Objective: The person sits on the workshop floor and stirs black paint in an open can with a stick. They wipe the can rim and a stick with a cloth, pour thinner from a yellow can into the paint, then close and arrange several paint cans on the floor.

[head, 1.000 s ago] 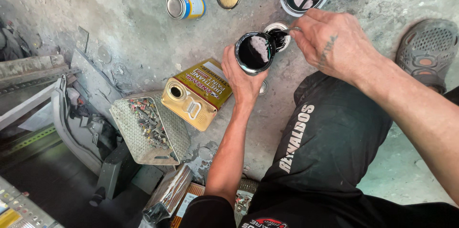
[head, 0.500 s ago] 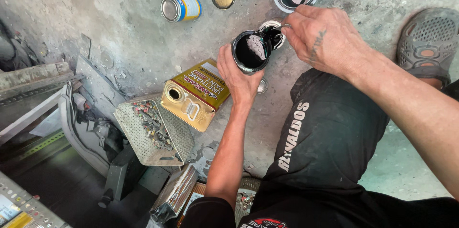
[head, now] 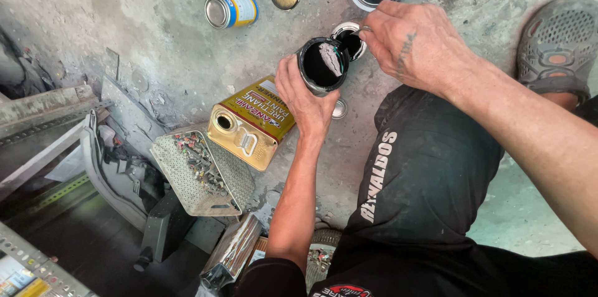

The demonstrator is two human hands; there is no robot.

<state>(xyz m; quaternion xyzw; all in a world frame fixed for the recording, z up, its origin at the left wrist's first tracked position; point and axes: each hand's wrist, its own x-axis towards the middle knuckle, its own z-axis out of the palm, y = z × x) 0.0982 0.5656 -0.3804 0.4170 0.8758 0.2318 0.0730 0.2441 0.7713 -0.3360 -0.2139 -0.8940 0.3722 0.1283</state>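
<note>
While the left hand (head: pixel 305 100) clamps a tilted black can (head: pixel 322 64) so its mouth faces the small cup (head: pixel 349 38) on the floor at 1 o'clock, the right hand (head: pixel 417 44) pinches a thin tool (head: pixel 364 30) over that cup.

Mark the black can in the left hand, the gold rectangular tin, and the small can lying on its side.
black can (head: pixel 321 64), head view, dark inside.
gold rectangular tin (head: pixel 252 121), head view, top face.
small can on its side (head: pixel 232 11), head view, blue-and-yellow side wall.

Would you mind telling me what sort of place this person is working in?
Probably a paint or repair workshop: a stained concrete floor, a gold rectangular tin beside open paint cans, and a mesh tray of small metal parts.
</note>
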